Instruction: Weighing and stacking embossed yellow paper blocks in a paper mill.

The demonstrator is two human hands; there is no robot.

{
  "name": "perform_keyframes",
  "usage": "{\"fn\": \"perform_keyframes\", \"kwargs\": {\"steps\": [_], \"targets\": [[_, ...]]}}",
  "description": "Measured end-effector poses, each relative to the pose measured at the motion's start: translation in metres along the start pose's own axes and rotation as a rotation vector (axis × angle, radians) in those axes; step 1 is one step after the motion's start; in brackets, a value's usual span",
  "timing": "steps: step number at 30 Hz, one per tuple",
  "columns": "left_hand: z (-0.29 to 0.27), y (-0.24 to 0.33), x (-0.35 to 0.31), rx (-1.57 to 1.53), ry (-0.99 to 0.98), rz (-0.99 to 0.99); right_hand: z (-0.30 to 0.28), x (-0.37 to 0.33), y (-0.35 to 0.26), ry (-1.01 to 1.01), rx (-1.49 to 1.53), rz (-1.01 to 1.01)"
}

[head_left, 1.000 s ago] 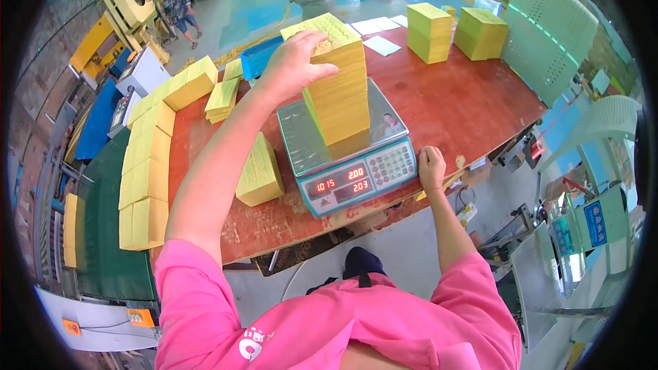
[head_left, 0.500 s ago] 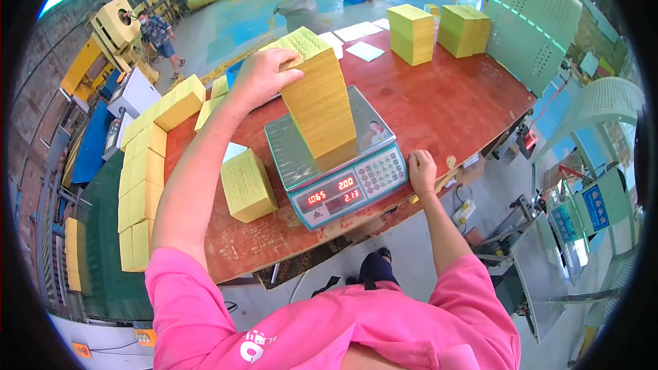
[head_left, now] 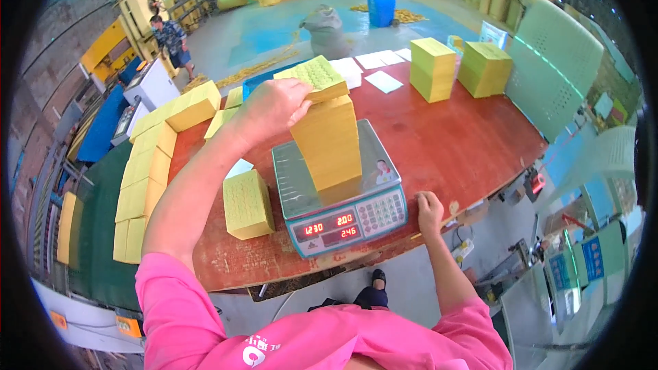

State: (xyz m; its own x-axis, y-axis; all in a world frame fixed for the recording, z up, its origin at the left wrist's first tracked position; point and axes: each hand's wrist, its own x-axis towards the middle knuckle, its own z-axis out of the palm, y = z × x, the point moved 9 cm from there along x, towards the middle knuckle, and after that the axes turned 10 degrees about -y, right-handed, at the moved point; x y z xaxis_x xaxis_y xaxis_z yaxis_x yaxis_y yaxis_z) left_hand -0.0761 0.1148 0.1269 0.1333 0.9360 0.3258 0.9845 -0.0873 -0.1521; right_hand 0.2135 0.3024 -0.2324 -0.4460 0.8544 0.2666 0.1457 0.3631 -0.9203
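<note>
the left grip (head_left: 273, 106) is clasping a yellow bundle (head_left: 332, 88) of paper-like sheets by its left near edge, the fingers bending over the bumpy top and the thumb pressing at the near side. the bundle is sitting tilted, out of line with the tall yellow stack (head_left: 329, 147) below the grip; whether the two are touching, one cannot tell. the stack is standing on a scale (head_left: 291, 178), below and to the right of the grip, with red digits glowing on its front. the right grip (head_left: 429, 212) is curling loosely just beside the scale's right side, at the near edge of the reddish desk (head_left: 473, 137); whether it is holding anything, one cannot tell.

nearer the person than the left grip, a short yellow block (head_left: 248, 205) is resting left of the scale, a white sheet (head_left: 238, 168) peeking out behind it. farther left of that grip, a row of yellow blocks (head_left: 142, 171) is lining the desk's left side. just beyond it, a blue tray (head_left: 255, 84) is partly showing. off to its right, white papers (head_left: 384, 82) are lying flat and two yellow piles (head_left: 432, 72) are standing near a perforated pale green panel (head_left: 556, 55).
</note>
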Motion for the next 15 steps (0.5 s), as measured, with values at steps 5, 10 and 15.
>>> {"fn": "perform_keyframes", "kwargs": {"steps": [5, 10, 15], "targets": [[-0.024, -0.023, -0.005, -0.128, 0.02, -0.129, 0.012, 0.071, -0.064, -0.226, 0.478, 0.09], [-0.024, -0.023, -0.005, -0.177, 0.0, -0.256, 0.066, 0.137, -0.243, -0.669, 0.775, 0.141], [-0.02, 0.008, 0.003, -0.067, 0.007, -0.278, 0.148, 0.179, -0.297, -1.081, 0.779, 0.279]]}}
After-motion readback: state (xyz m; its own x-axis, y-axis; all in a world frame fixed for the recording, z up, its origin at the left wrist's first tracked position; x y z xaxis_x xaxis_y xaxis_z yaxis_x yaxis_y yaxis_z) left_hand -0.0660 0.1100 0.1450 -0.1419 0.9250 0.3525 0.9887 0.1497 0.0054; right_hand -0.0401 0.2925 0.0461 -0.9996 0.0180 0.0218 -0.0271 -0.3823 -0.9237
